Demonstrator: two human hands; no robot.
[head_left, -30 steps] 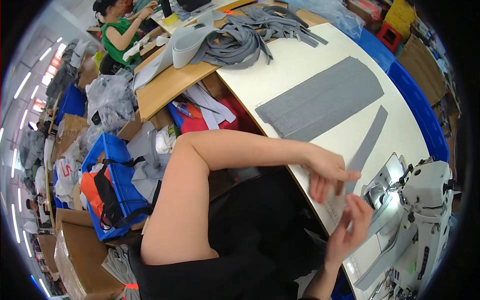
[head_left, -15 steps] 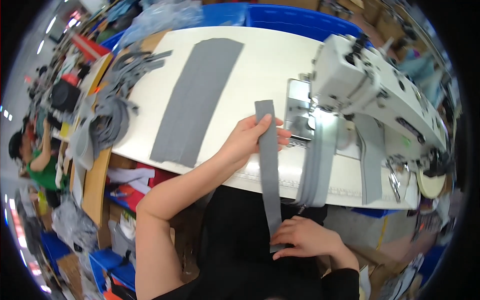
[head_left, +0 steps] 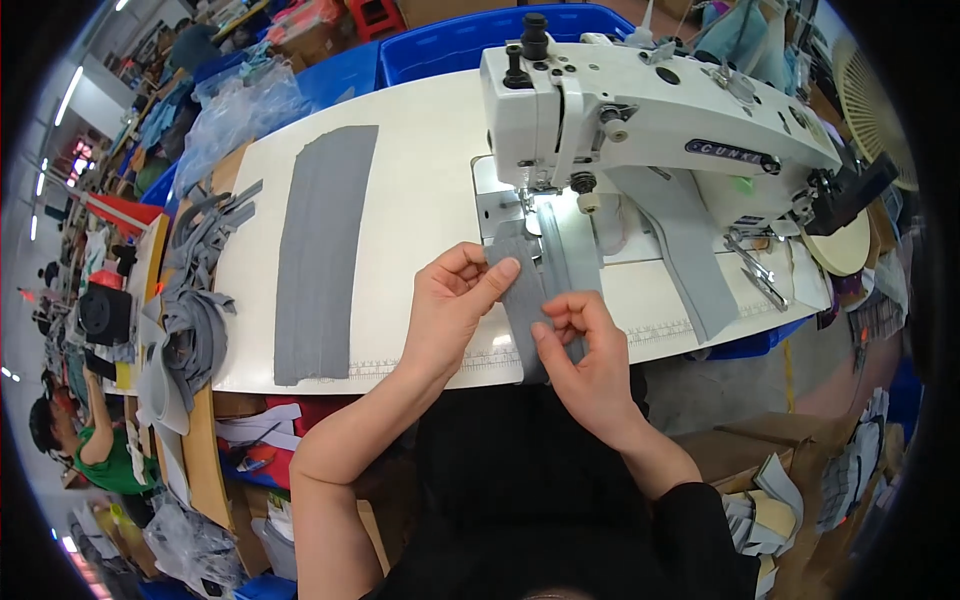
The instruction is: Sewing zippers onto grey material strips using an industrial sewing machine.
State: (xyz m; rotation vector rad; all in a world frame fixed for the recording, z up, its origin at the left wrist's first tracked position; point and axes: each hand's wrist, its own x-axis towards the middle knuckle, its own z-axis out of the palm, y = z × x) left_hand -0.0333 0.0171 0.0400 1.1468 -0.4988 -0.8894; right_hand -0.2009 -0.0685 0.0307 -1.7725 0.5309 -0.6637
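My left hand (head_left: 455, 305) pinches the upper part of a grey fabric strip (head_left: 522, 305) between thumb and fingers, just in front of the sewing machine's needle area. Lower on the same strip, my right hand (head_left: 592, 360) is closed, its thumb and fingertips on the right edge. The strip's low end hangs at the table's front edge. Right beside it, more grey strips (head_left: 572, 245) run out from near the presser foot (head_left: 540, 195), partly hidden by my right hand. The white sewing machine (head_left: 650, 115) stands over them with its lamp lit.
A wide grey fabric panel (head_left: 328, 260) lies on the white tabletop (head_left: 420, 180) at left. Grey strips (head_left: 195, 330) are heaped beyond it. Another grey piece (head_left: 690, 260) and metal scissors or snips (head_left: 755, 270) lie at right. A blue bin (head_left: 470, 45) stands behind; a person in green (head_left: 115, 455) is far left.
The strip, earlier stretched down toward my lap, is now up against the machine plate. My right hand has risen from the lap to the table edge, nearer my left hand. The view has shifted.
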